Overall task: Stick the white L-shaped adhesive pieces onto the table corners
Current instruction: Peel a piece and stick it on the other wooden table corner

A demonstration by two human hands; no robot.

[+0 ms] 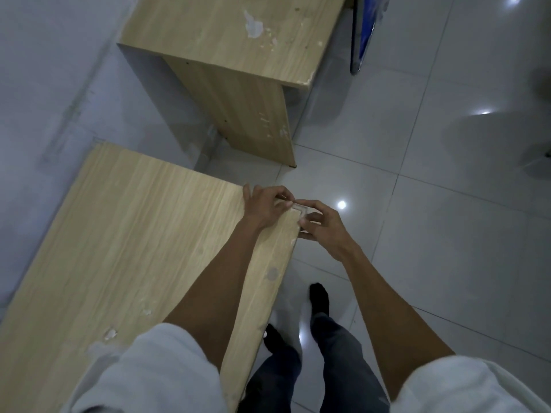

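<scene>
While both hands work at one corner: a person stands looking down at the far right corner of a pale wood worktop, where the two hands meet.
Corner piece: a pale, almost see-through L-shaped corner piece sits at that corner, its bend at the tip and one arm along each edge. Whether it is fully stuck down cannot be told.
Left hand: the left hand reaches in over the worktop with fingers curled. Its thumb and forefinger tips pinch the far arm of the piece, probably to keep it lined up with the far edge.
Right hand: the right hand comes in from beside the worktop, out over the floor. Its fingers are curled, and forefinger and thumb grip the arm that runs along the side edge, probably to press it home.
Reason for the two-sided hold: one hand on each arm would stop the piece twisting while the glue takes.
Step in hand: seating and pressing the piece at this corner, by the look of it.
Second table: a matching wood table stands beyond. No piece can be made out on its near corners, one of which is chipped.
Surroundings: glossy pale floor tiles, and the person's feet in dark socks just beside the worktop.
</scene>
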